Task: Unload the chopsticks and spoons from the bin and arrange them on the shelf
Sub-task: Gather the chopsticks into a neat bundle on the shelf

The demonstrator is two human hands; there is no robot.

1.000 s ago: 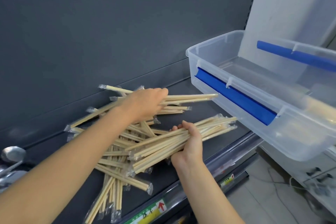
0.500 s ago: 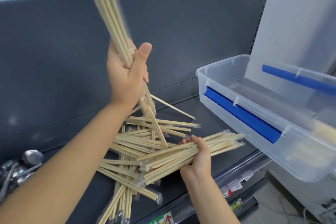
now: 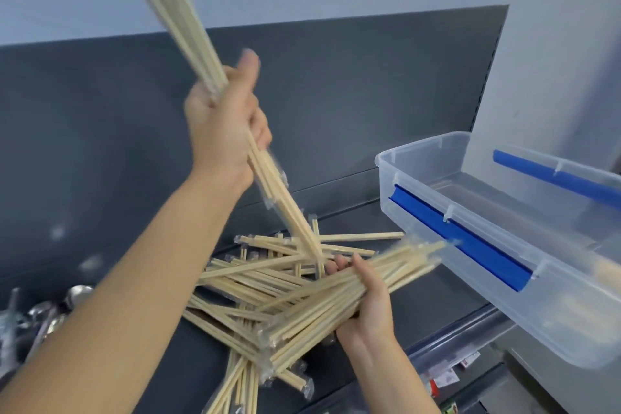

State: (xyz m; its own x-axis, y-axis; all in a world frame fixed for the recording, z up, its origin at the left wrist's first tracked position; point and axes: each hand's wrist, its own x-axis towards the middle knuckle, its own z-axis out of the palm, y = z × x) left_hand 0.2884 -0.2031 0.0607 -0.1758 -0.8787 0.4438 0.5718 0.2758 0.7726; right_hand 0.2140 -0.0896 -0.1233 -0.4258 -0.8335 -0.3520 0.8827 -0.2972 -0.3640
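My left grip (image 3: 225,124) is clamped round a raised bundle of chopsticks (image 3: 188,27), with the thumb lying up along it. The bundle stands steeply. Its upper end runs out of the top of the view and its lower tips reach down into the loose pile (image 3: 248,282) on the shelf (image 3: 437,299). It is blurred, so I cannot count the pairs.

My right grip (image 3: 366,306) is curled under and round a second bundle (image 3: 406,262), held low and slanted. Its far ends point toward the bin (image 3: 504,282), and its near ends, in clear wrappers, hang over the front of the pile. The pile itself lies criss-crossed in the middle of the dark shelf, between my two forearms, each pair in a clear sleeve.

The bin is clear plastic with blue latches (image 3: 453,239) along its long sides and sits just right of the pile. I cannot tell whether it rests on the shelf. Something pale shows through its right end, too blurred to name.

Metal spoons (image 3: 50,312) lie at the far left of the shelf, well apart from the bin
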